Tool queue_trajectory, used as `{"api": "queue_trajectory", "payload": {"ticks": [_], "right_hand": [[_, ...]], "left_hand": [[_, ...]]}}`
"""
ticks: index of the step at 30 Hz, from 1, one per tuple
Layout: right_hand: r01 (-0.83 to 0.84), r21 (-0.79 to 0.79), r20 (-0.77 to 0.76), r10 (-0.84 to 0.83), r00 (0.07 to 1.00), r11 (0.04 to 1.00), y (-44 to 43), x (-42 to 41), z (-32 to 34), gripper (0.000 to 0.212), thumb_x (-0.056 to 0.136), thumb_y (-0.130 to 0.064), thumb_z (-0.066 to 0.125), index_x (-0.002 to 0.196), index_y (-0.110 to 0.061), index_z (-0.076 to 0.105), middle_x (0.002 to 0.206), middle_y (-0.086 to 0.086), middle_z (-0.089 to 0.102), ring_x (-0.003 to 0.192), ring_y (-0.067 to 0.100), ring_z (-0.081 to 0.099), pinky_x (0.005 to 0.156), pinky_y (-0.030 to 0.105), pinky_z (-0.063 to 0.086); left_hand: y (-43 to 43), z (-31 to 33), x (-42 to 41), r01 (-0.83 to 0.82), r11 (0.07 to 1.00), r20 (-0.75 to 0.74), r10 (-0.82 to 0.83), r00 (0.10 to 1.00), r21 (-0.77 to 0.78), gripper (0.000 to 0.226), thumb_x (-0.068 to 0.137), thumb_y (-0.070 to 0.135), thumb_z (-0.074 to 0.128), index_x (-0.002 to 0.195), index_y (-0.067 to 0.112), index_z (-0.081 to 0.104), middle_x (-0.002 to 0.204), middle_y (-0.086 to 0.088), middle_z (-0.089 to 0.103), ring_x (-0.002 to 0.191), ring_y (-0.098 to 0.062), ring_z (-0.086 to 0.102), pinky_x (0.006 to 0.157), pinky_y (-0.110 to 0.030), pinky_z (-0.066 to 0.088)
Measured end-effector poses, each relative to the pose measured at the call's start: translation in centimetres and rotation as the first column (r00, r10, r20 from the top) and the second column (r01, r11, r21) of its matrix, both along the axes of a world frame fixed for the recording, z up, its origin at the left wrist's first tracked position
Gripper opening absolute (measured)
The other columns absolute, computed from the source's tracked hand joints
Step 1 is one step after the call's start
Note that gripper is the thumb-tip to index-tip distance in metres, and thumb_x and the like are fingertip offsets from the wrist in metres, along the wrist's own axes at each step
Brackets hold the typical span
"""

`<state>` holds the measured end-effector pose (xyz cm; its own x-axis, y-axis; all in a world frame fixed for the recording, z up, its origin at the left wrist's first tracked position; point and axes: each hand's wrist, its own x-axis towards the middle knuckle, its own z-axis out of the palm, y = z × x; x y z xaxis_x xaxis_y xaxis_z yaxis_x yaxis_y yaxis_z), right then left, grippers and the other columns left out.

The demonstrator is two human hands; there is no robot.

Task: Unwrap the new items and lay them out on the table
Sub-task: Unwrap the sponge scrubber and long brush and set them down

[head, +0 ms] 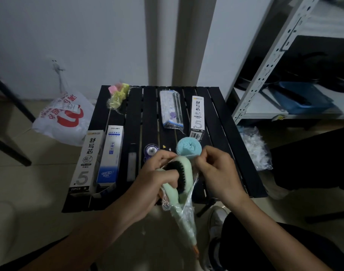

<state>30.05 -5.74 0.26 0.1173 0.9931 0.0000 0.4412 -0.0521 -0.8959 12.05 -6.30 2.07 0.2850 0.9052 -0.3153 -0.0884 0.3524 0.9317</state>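
Green brush being unwrapped above the table's near edge.

The brush [172, 191] is held over the near edge of the table [222, 114], its handle sheathed in clear wrap [188, 212]. The left hand [159, 173] curls round the bristled head and the right hand [216, 169] pinches the film at the head's tip. The unwrapping looks partly done. Next, likely, the film must slide off along the handle while the left grip holds. Just beyond lie a blue round pad [188, 148] and a tape roll [151, 150], with refill boxes [87, 161] along the left edge.
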Motion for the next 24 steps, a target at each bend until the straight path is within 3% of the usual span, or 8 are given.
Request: {"api": "queue_trajectory", "payload": {"ticks": [3,5,7,11,15,19,22,24], "right_hand": [[0.0,-0.145,-0.268,-0.039,0.963,0.989,0.4,0.0,0.0,0.03,0.087,-0.008,0.061,0.059,-0.013,0.051,0.058,0.013,0.058,0.054,0.026,0.052,0.057,0.036,0.045],[-0.073,-0.233,-0.44,-0.038,0.897,0.97,0.2,-0.1,0.2,0.039,0.095,0.003,0.056,0.06,-0.012,0.049,0.061,0.013,0.054,0.053,0.019,0.049,0.052,0.028,0.043],[-0.168,-0.306,-0.563,-0.035,0.826,0.937,0.0,-0.6,0.3,0.041,0.099,0.001,0.054,0.062,-0.015,0.047,0.064,0.008,0.053,0.053,0.014,0.045,0.051,0.024,0.041],[-0.18,-0.284,-0.673,-0.063,0.737,0.942,-0.1,-0.8,1.0,0.041,0.101,-0.001,0.056,0.064,-0.017,0.046,0.062,0.004,0.05,0.054,0.015,0.043,0.05,0.025,0.04],[-0.175,-0.276,-0.744,-0.094,0.662,0.945,-0.3,-0.7,2.0,0.038,0.103,-0.003,0.055,0.067,-0.011,0.046,0.06,0.006,0.052,0.05,0.02,0.053,0.05,0.034,0.053],[-0.148,-0.186,-0.657,-0.011,0.754,0.971,-0.4,-0.6,2.1,0.036,0.101,0.0,0.056,0.068,-0.01,0.047,0.06,0.005,0.05,0.052,0.012,0.049,0.05,0.023,0.046],[-0.193,-0.133,-0.545,0.091,0.833,0.972,-0.4,-0.3,1.8,0.025,0.097,0.004,0.059,0.076,-0.007,0.051,0.065,0.013,0.048,0.061,0.02,0.047,0.061,0.03,0.042],[-0.216,-0.164,-0.511,0.104,0.853,0.963,-0.3,0.3,1.6,0.018,0.097,0.005,0.058,0.087,-0.009,0.054,0.074,0.015,0.05,0.069,0.026,0.045,0.064,0.035,0.039]], "left_hand": [[0.3,0.4,-0.3,-0.062,0.997,0.061,0.059,0.996,0.038,0.052,0.051,0.003,0.053,0.102,-0.003,0.065,0.083,-0.017,0.059,0.078,-0.028,0.055,0.063,-0.033,0.044],[0.6,0.3,-0.7,-0.09,0.996,0.159,0.091,0.983,-0.016,0.051,0.055,0.003,0.05,0.103,-0.004,0.066,0.085,-0.022,0.058,0.081,-0.035,0.056,0.071,-0.038,0.046],[1.0,0.2,-1.1,-0.082,0.992,0.258,0.104,0.961,-0.095,0.056,0.06,0.003,0.049,0.114,-0.002,0.065,0.09,-0.03,0.062,0.087,-0.043,0.063,0.08,-0.048,0.052],[0.8,-0.2,-0.8,-0.066,0.986,0.279,0.107,0.954,-0.153,0.045,0.071,0.007,0.066,0.115,0.003,0.069,0.102,-0.028,0.067,0.094,-0.036,0.068,0.089,-0.053,0.054],[-0.3,-0.3,0.2,-0.032,0.98,0.294,0.091,0.952,-0.198,0.039,0.08,0.011,0.079,0.117,0.003,0.07,0.12,-0.025,0.07,0.106,-0.031,0.071,0.097,-0.058,0.053],[-0.7,-0.3,0.2,-0.01,0.994,0.069,0.017,0.997,-0.108,0.03,0.081,0.034,0.08,0.108,0.023,0.073,0.111,-0.008,0.077,0.105,-0.029,0.074,0.091,-0.057,0.057],[-0.8,-0.2,0.3,-0.024,0.998,-0.183,0.035,0.982,0.064,0.031,0.084,0.046,0.077,0.097,0.019,0.069,0.095,-0.007,0.075,0.088,-0.028,0.075,0.074,-0.06,0.06],[-0.7,0.1,0.1,-0.007,0.985,-0.324,0.064,0.944,0.174,0.032,0.087,0.052,0.073,0.094,0.021,0.067,0.086,-0.007,0.072,0.07,-0.024,0.073,0.054,-0.051,0.06]]}}
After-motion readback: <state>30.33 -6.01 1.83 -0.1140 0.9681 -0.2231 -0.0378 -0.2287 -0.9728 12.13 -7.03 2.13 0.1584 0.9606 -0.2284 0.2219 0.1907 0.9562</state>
